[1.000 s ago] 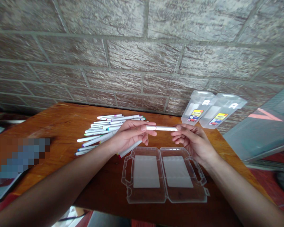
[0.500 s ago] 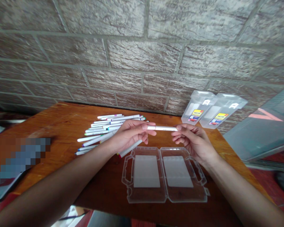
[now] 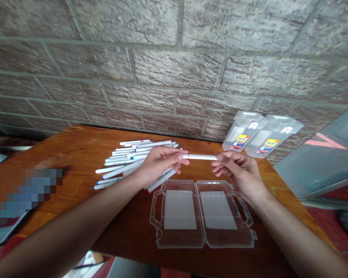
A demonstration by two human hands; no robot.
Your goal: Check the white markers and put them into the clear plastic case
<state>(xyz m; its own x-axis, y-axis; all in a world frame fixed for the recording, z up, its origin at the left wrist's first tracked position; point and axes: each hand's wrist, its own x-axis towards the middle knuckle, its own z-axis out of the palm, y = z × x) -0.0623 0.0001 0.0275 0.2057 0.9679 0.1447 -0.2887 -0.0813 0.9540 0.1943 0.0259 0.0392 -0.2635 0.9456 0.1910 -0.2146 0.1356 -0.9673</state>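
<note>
Both hands hold one white marker pen level above the wooden table. My left hand pinches its left end, and more pens lie in that palm. My right hand pinches the pen's right end between thumb and fingers. Just below the hands lies an open clear plastic case, both halves flat and nothing in them but white inserts. A pile of several white pens with coloured caps lies on the table to the left of my left hand.
Two closed clear pen cases with yellow labels lean against the brick wall at the back right. A grey slanted panel stands off the table's right edge. A blurred patch covers the table's left front.
Both hands keep their hold on the pen. My left hand's fingers have shifted slightly, showing more of the pens in its palm.
</note>
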